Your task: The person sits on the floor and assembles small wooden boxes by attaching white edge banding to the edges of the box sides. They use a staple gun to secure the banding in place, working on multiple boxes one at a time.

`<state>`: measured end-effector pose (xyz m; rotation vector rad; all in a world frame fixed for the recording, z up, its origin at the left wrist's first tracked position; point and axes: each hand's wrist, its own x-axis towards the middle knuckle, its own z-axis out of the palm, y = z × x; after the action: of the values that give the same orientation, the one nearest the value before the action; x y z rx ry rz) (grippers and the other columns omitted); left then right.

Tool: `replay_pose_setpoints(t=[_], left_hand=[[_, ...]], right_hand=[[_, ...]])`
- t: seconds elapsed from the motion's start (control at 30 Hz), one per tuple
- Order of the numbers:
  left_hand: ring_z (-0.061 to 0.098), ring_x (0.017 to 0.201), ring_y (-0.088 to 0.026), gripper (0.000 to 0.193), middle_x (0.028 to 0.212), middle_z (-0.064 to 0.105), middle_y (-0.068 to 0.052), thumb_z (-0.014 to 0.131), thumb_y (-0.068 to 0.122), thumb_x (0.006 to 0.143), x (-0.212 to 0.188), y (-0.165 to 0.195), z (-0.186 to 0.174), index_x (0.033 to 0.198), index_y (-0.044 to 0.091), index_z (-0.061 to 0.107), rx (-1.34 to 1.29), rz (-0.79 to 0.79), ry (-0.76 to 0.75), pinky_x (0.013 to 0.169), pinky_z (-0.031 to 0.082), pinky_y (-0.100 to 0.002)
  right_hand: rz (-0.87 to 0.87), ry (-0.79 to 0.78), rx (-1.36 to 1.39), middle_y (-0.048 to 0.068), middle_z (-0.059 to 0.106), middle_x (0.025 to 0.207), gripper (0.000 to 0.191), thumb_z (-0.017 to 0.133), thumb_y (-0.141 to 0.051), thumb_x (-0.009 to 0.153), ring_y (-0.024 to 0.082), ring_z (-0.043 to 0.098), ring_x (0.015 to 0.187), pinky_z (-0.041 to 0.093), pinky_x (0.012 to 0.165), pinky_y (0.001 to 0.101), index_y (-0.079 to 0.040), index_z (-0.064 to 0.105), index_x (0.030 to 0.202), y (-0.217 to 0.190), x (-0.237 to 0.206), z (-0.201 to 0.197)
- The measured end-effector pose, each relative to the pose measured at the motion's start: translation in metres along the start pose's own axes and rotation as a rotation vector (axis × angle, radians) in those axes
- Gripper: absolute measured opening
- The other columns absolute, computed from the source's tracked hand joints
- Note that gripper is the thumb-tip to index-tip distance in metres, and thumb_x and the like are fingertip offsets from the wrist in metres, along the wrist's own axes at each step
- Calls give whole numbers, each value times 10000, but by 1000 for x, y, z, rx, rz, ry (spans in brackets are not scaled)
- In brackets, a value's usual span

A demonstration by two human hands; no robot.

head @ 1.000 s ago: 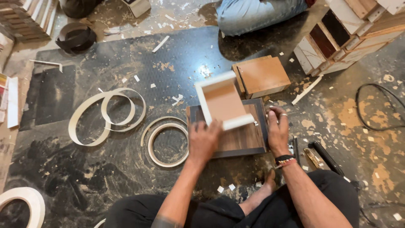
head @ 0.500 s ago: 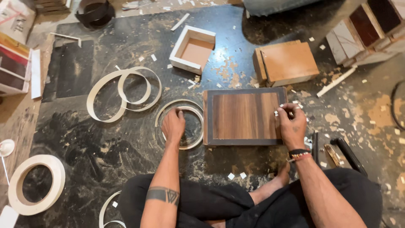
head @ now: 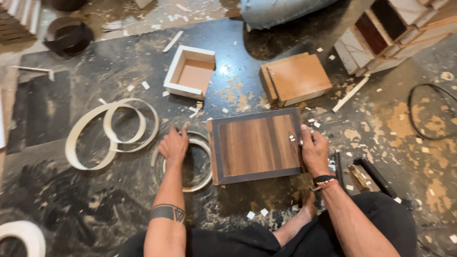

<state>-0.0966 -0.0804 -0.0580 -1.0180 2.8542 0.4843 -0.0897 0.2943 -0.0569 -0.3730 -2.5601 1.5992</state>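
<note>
The wood-grain panel [head: 257, 145] lies flat on the dark floor [head: 95, 209], directly ahead of the seated person. The right hand [head: 314, 151] grips its right edge, fingers curled over the rim. The left hand [head: 174, 145], fingers together, rests on the coil of white edge banding [head: 205, 166] just left of the panel. A white-framed box [head: 190, 71] lies beyond, well apart.

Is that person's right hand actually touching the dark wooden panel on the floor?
Touching. The head view shows the right hand resting on the right edge of the wood panel, fingers lying over its dark border with no gap.
</note>
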Motion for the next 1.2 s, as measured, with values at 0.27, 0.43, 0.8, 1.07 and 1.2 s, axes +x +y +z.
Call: replay_pose_setpoints(t=[0.27,0.43,0.8,1.07,1.2], left_hand=[[714,990,-444,405,1055,753,-213,705,440,867,10,3,20,1105,112,708,129,83,20,838,528,-578],[710,984,-421,325,1033,754,-180,700,329,849,10,1,28,1094,116,700,101,174,18,821,528,-579],[655,950,-361,673,1003,700,-185,683,97,797,18,20,61,1439,49,486,-45,407,98,881,460,-552],[653,815,-226,559,982,662,-127,536,27,871,-4,25,30,1422,96,467,-738,282,125,717,530,-404],[581,668,-197,477,935,631,-97,472,48,914,-25,33,7,1383,115,528,-887,212,-25,582,480,-389]], right_hand=[[146,41,347,0,660,822,277,675,-333,991,102,608,712,508,634,292,-70,689,909,-23,52,-6],[85,-10,241,27,663,841,230,722,-254,907,148,647,751,550,678,335,-43,643,956,-20,105,4],[-388,-137,-679,37,423,1441,870,862,-566,694,307,309,1417,402,1040,533,-122,574,1385,-45,144,32],[-444,-132,-591,127,477,1433,841,822,-481,703,343,424,1399,466,1060,505,-62,532,1372,-9,130,6],[-464,-137,-742,157,525,1455,750,724,-338,749,369,488,1356,504,979,532,-130,542,1445,11,119,-22]])
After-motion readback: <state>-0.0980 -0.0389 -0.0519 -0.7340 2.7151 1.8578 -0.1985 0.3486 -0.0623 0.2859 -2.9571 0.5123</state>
